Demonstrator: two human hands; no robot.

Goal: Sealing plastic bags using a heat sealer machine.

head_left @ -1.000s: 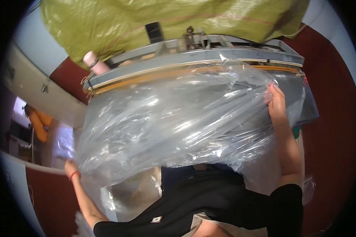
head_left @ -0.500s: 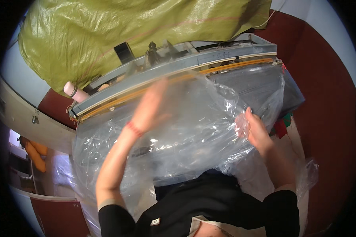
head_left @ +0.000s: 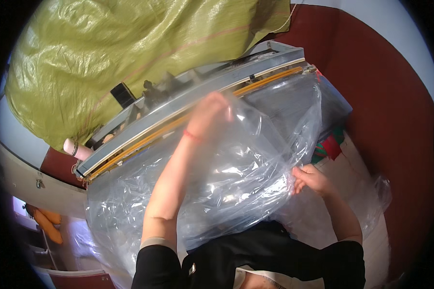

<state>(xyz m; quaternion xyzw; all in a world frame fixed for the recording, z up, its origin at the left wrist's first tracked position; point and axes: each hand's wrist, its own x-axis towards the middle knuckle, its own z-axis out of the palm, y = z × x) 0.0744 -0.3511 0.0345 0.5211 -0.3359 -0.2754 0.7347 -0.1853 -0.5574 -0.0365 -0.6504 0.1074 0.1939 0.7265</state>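
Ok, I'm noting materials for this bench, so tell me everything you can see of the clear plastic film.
The clear plastic film looks thin, glossy and see-through, loosely crumpled, with creases throwing bright highlights. It spreads unevenly over a grey surface, on the near side of a long metal frame, and reaches close to the person's black shirt. The right hand grips a gathered part; the left hand is blurred near its far part, so its hold is unclear.

Left hand [head_left: 211,110]: extended forward, blurred, perhaps curled | Right hand [head_left: 314,180]: lower, fingers [head_left: 299,187] bent inward
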